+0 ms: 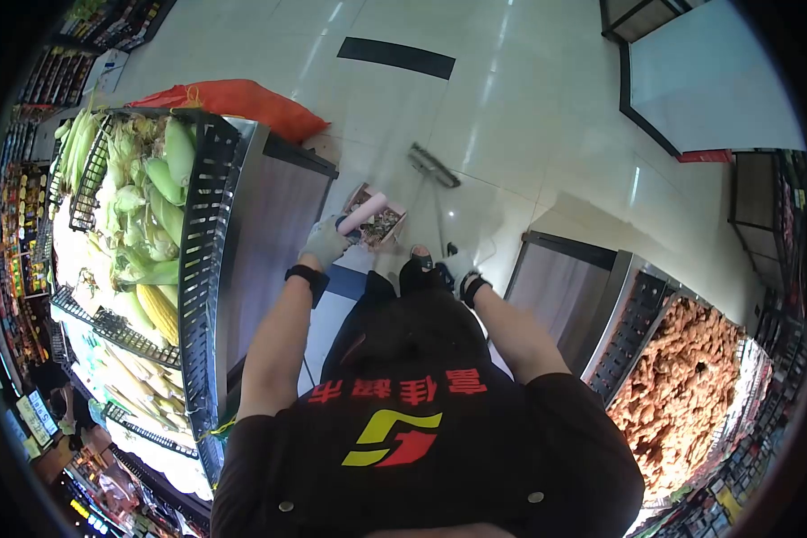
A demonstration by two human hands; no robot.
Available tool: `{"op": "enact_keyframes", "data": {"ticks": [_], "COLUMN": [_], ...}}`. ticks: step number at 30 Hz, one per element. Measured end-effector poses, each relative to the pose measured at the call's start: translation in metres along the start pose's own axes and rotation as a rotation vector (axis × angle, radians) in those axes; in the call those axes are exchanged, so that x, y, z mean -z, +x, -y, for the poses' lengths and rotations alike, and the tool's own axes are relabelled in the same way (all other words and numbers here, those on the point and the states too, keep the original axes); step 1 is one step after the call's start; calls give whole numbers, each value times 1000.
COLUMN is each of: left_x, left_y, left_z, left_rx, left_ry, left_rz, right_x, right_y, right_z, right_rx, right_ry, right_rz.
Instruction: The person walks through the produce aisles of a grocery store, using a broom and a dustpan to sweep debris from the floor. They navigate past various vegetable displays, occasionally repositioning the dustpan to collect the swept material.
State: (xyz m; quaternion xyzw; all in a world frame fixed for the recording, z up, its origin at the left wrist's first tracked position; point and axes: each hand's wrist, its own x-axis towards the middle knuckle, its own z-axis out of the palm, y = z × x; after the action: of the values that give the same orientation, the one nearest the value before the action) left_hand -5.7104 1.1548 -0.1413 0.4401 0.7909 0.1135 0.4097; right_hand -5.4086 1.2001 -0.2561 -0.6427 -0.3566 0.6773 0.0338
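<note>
My left hand point(325, 240), in a pale glove, is closed on the pink handle point(364, 213) of a dustpan. The dustpan point(396, 212) lies low over the floor with brownish debris in it. To the right of my shoes, my right hand point(458, 266), also gloved, is wrapped round the dark end of a broom's thin stick. The broom head point(434, 165), a narrow bristled bar, rests on the shiny tiles ahead, to the right of the dustpan and apart from it.
A corn display point(211, 188) with black crates stands at the left, a red sack point(233, 103) behind it. At the right is a bin point(637, 345) of brown produce. A white-topped counter point(704, 81) stands at the upper right. A dark strip point(396, 56) marks the floor ahead.
</note>
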Motion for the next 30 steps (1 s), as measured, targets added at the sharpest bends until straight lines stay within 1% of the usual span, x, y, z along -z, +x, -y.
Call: {"op": "enact_keyframes", "data": {"ticks": [1, 2, 4, 5, 6, 8, 10, 11, 12, 14, 16, 18, 20, 21, 22, 23, 24, 26, 28, 29, 30], "left_x": [0, 4, 11, 13, 15, 19, 25, 27, 28, 29, 25, 28, 28, 28, 28, 31, 36, 45, 49, 50, 47], "left_y": [11, 19, 34, 38, 39, 39, 33, 30, 25, 18, 12, -1, -16, -25, -34, -47, -60, -85, -111, -125, -134], "left_z": [-1, -7, -19, -20, -19, -19, -16, -16, -15, -5, 13, 24, 40, 50, 60, 66, 73, 86, 102, 109, 119], "left_rx": [-50, -50, -53, -59, -83, -109, -65, -61, -35, -8, -83, -73, -69, -123, -177, -185, -198, -218, -255, -299, -295], "left_ry": [43, 44, 57, 60, 60, 59, 35, 32, 41, 50, 54, 46, 41, 75, 109, 114, 128, 141, 161, 168, 166], "left_rz": [-21, -20, 43, 43, 53, 67, 65, 69, 65, 52, 46, 76, 118, 77, 34, 40, 67, 97, 161, 128, 132], "right_x": [-2, -2, 13, 13, 20, 35, 50, 57, 61, 72, 85, 87, 84, 81, 75, 62, 50, 21, -5, -18, -31], "right_y": [22, 37, -35, -48, -59, -85, -90, -92, -91, -85, -88, -77, -67, -62, -60, -70, -72, -84, -89, -92, -96], "right_z": [-34, -61, -4, 1, 11, 40, 42, 39, 29, 17, 23, 10, 4, 2, 1, 3, -1, -8, -25, -38, -53], "right_rx": [52, 105, -85, 211, 167, 38, -83, 43, -12, -44, -107, -119, -104, -134, -163, -161, -186, -111, -95, -76, -81], "right_ry": [-67, -135, -81, -255, -306, -221, -210, -246, -162, -53, -62, -31, -95, -128, -160, -101, -205, -327, -293, -261, -263], "right_rz": [56, 109, 286, 236, 261, 298, 288, 249, 164, 82, 42, -26, -104, -120, -136, -169, -180, -199, -191, -177, -175]}}
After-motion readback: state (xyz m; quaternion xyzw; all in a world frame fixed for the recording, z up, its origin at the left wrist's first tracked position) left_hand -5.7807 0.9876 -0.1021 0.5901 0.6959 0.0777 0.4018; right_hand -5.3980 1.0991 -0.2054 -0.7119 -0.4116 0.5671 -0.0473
